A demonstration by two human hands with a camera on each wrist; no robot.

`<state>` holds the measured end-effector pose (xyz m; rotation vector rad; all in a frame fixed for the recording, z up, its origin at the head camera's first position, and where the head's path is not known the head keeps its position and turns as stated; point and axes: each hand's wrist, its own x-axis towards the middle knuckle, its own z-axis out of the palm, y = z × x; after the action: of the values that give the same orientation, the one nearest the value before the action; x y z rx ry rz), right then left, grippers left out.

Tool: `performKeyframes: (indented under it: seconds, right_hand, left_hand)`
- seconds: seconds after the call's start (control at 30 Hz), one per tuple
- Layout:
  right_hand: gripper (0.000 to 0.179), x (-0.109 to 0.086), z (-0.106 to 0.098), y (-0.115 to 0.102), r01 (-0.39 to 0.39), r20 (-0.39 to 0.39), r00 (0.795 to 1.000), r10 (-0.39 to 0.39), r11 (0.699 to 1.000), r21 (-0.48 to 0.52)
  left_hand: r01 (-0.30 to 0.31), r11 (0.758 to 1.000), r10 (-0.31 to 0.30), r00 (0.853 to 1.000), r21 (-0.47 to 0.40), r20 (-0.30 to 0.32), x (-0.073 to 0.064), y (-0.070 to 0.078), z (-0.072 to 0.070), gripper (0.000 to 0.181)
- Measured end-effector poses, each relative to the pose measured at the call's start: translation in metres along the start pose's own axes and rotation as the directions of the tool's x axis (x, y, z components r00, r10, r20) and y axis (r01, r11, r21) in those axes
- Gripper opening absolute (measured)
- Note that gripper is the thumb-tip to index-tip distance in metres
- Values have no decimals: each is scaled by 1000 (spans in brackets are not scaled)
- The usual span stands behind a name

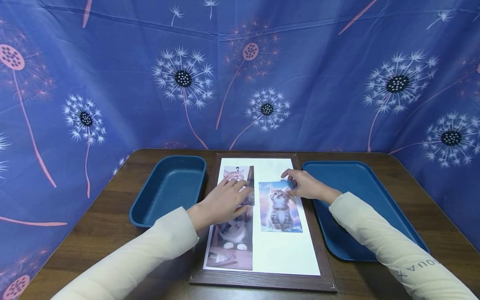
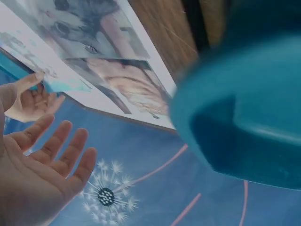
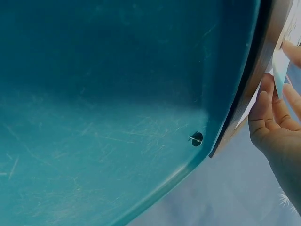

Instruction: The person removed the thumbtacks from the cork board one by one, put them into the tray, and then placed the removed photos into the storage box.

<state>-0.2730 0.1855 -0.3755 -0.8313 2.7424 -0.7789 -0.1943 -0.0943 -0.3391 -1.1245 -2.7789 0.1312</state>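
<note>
A dark-framed white board (image 1: pixel 286 254) lies in the middle of the table. On its right half is a kitten picture (image 1: pixel 280 208) with a pastel sky. My right hand (image 1: pixel 305 184) pinches this picture near its top right corner, and the paper edge (image 3: pixel 280 70) lifts between thumb and fingers. On the left half are two cat photos, a lower one (image 1: pixel 234 252) and an upper one (image 1: pixel 228 171) with a black pin (image 1: pixel 237 168) at its top. My left hand (image 1: pixel 225 198), fingers spread and relaxed, is over these photos and partly hides them.
Left of the board stands a deep blue bin (image 1: pixel 168 187). A shallow blue tray (image 1: pixel 345 175) lies at the right, under my right forearm, with a black thumbtack (image 3: pixel 196 139) in it. Behind the table (image 1: pixel 108 204) hangs a blue dandelion-print cloth (image 1: pixel 322 75).
</note>
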Motion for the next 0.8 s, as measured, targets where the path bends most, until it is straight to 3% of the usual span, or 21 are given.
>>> performKeyframes:
  seconds: [0.4,0.8]
  right_hand:
    - [47,1,-1,4,-27,14,1000,27,999,19]
    - [45,1,1,6,-34,19,999,33,999,37]
  left_hand:
    - [37,999,-39,996,-29,-80,-12,-25,2,46]
    - [144,989,-146,984,-28,-97,-29,-53,-1,48]
